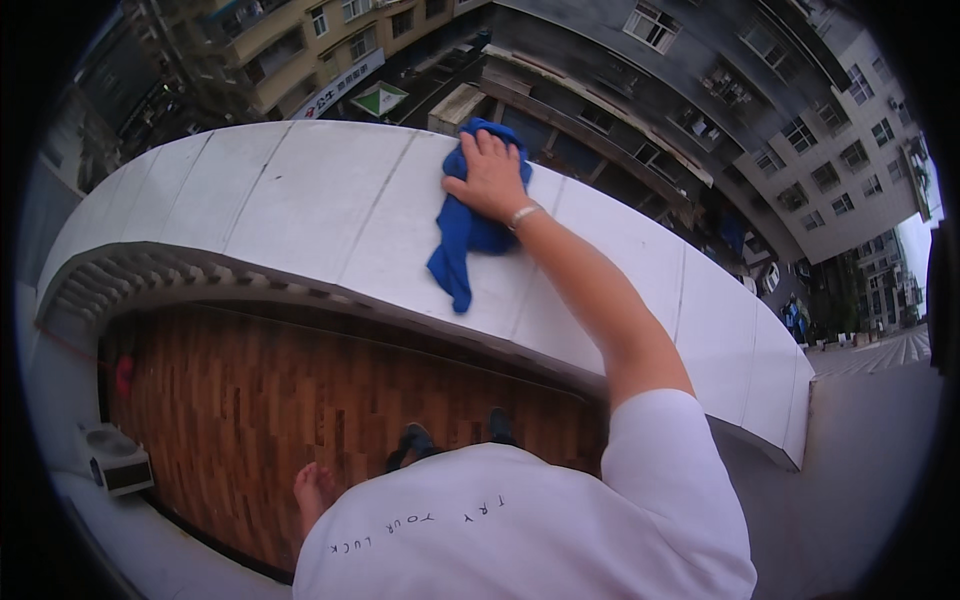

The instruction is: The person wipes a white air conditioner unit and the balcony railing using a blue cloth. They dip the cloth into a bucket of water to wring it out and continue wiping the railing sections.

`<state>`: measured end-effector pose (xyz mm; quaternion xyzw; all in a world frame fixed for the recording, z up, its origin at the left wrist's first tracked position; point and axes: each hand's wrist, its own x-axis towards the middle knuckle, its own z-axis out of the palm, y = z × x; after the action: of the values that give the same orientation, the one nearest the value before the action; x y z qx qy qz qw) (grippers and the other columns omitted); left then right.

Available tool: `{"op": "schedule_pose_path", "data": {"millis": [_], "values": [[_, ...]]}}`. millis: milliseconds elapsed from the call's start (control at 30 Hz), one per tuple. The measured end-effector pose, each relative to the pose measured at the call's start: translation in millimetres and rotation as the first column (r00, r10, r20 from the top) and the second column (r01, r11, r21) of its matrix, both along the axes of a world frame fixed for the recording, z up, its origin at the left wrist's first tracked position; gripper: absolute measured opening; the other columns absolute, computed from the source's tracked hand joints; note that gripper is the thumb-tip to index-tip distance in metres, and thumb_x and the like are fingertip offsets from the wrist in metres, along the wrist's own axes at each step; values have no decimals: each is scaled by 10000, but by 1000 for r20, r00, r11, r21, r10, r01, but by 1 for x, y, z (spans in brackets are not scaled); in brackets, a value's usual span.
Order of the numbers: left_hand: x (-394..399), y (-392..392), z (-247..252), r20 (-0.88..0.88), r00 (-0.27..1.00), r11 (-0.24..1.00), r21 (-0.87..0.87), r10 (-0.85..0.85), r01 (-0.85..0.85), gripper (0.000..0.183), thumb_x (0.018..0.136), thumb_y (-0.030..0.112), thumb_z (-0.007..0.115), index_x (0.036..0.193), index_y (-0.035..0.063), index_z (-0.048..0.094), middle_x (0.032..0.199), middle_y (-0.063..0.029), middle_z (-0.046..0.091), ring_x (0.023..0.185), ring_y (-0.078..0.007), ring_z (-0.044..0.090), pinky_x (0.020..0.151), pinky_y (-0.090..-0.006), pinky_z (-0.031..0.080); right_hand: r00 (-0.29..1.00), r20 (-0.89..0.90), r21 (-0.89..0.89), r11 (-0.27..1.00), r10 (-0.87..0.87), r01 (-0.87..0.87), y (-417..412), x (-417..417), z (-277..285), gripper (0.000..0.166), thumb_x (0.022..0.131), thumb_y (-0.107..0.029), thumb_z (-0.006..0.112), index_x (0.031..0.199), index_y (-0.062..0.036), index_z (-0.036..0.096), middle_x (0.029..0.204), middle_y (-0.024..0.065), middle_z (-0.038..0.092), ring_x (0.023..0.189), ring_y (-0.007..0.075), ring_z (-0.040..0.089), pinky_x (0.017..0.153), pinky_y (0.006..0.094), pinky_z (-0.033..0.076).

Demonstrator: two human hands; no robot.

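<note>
My right hand (491, 176) lies with spread fingers on a crumpled blue cloth (472, 229), pressing it onto the white top of a curved balcony parapet (322, 195). The cloth reaches the parapet's outer edge, and one loose end trails back towards the inner edge. A light-coloured band circles my right wrist. Low at my left side hangs my left hand (313, 484), its fingers loosely bent, with nothing seen in it. It is partly hidden by my white T-shirt (517, 532) and stands apart from the parapet.
Dark seams cross the parapet. Balusters (112, 281) show beneath its left part. Below me is a wood-patterned floor (247, 405), with an air-conditioner outdoor unit (116, 459) at left and a red object (124, 373) near the wall. Beyond the outer edge is a drop to a street with buildings (600, 75).
</note>
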<state>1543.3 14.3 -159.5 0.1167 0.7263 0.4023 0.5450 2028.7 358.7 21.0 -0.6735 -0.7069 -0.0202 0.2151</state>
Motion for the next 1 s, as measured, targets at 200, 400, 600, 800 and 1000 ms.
{"op": "schedule_pose_path", "data": {"millis": [200, 400, 600, 800, 1000], "values": [[-64, -50, -19, 28, 998, 998, -33, -57, 58, 230, 866, 257, 582, 1023, 97, 527, 891, -74, 596, 785, -187, 571, 695, -313, 481, 961, -95, 66, 965, 259, -253, 53, -131, -5, 597, 713, -297, 577, 1235, -38, 446, 1285, 185, 418, 1197, 320, 384, 1008, 447, 262], [-77, -68, -17, 117, 993, 1000, 5, 13, -13, 272, 864, 274, 584, 1058, 96, 517, 906, -73, 592, 798, -194, 570, 720, -339, 485, 707, -371, 287, 799, 602, -529, 59, -263, -2, 371, 612, -80, 600, 982, -105, 607, 988, 134, 576, 937, 318, 539, 832, 371, 428], [-75, -49, 21, 110, 985, 987, 77, 131, -140, 181, 869, 242, 576, 984, 105, 547, 849, -59, 596, 771, -166, 568, 672, -309, 483, 531, -614, 394, 809, 585, -436, 6, -299, 41, 436, 673, -16, 535, 1102, -90, 539, 1035, 155, 539, 960, 319, 532, 863, 389, 434], [-75, -39, 41, 49, 979, 979, 26, 200, -202, 147, 885, 207, 545, 973, 90, 565, 834, -43, 611, 745, -127, 575, 628, -259, 477, 584, -751, 223, 951, 308, -214, -116, -93, 109, 552, 662, -4, 479, 1213, -14, 505, 1179, 136, 535, 1093, 220, 503, 977, 318, 341], [-72, -15, 19, 89, 987, 987, 70, 137, -143, 160, 900, 209, 528, 983, 75, 559, 855, -52, 606, 763, -134, 574, 667, -252, 485, 817, -546, -104, 982, -187, 155, -266, 140, 64, 512, 760, -120, 525, 1258, -17, 465, 1237, 141, 492, 1135, 239, 460, 986, 338, 323]]}}
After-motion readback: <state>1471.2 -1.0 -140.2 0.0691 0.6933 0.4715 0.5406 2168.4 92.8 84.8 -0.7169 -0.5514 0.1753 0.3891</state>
